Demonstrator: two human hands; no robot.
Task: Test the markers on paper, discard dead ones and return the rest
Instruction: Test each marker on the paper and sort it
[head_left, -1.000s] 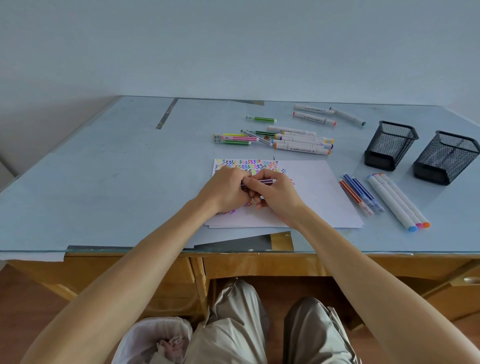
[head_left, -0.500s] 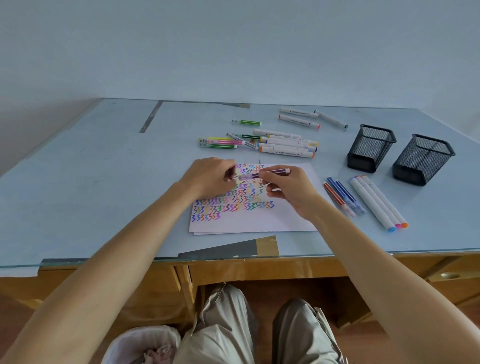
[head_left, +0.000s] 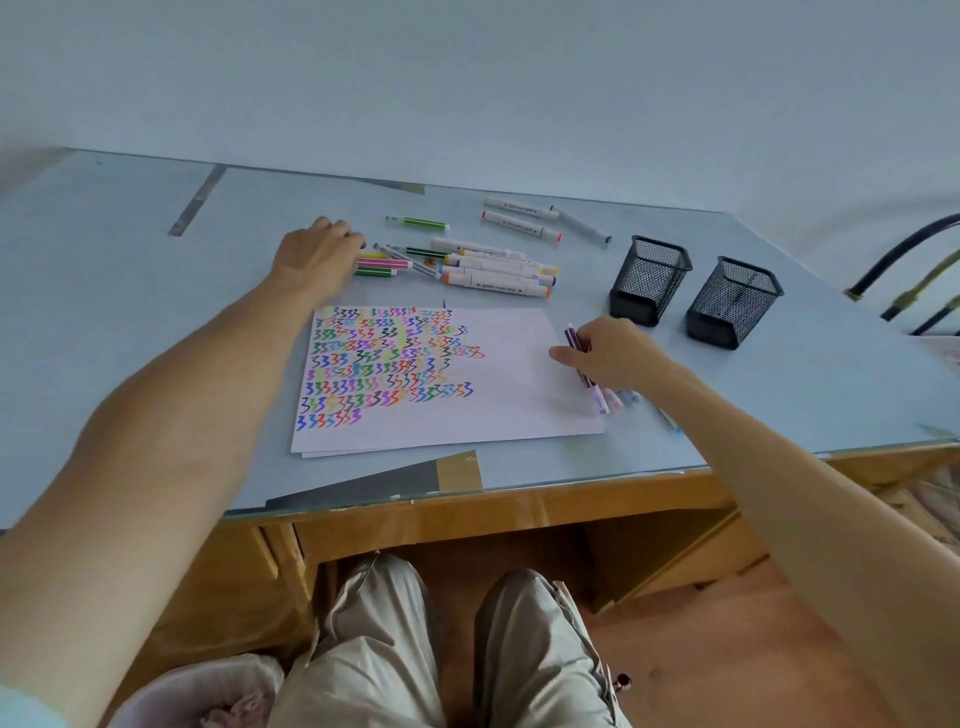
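On the pale blue desk (head_left: 156, 322) below a bare wall, the hands have parted: the right hand (head_left: 615, 353) grips the purple marker (head_left: 577, 347) beside the paper (head_left: 509, 374), while the left hand (head_left: 317, 254), fingers curled, reaches the loose markers (head_left: 488, 262).

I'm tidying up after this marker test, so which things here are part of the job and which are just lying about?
Part of the job:
purple marker in right hand
untested markers by left hand
test paper
mesh pen cups
waste bin

Lying about:
grey card
chair frame
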